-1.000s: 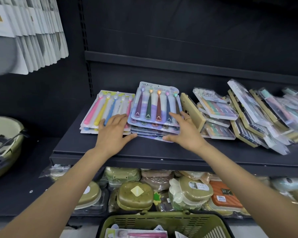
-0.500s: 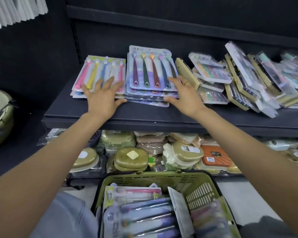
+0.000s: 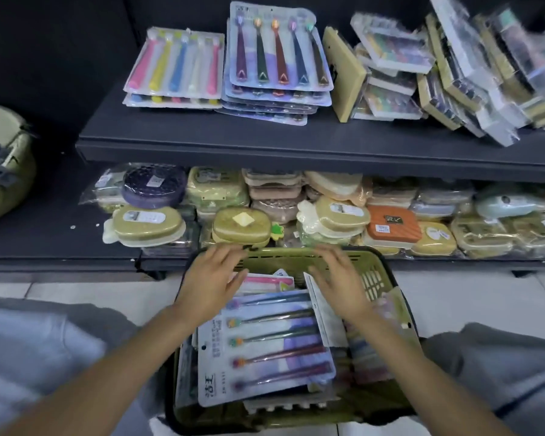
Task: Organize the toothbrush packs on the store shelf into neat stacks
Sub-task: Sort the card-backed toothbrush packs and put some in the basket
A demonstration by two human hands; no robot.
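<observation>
Even, fairly bright light falls from above; the front lip of the upper shelf [image 3: 296, 152] throws shade over the soap boxes [image 3: 243, 228] beneath it. The dark back panel at upper left of the frame stays dim. Soft glare sits on the blister pack [image 3: 265, 350] in the basket [image 3: 378, 278]. Both the left hand [image 3: 211, 284] and right hand [image 3: 340, 284] smear with motion blur. The wrapped packs [image 3: 485, 58] at upper right are streaked and soft. Wide-angle bending curves the shelf edge and stretches the corners
</observation>
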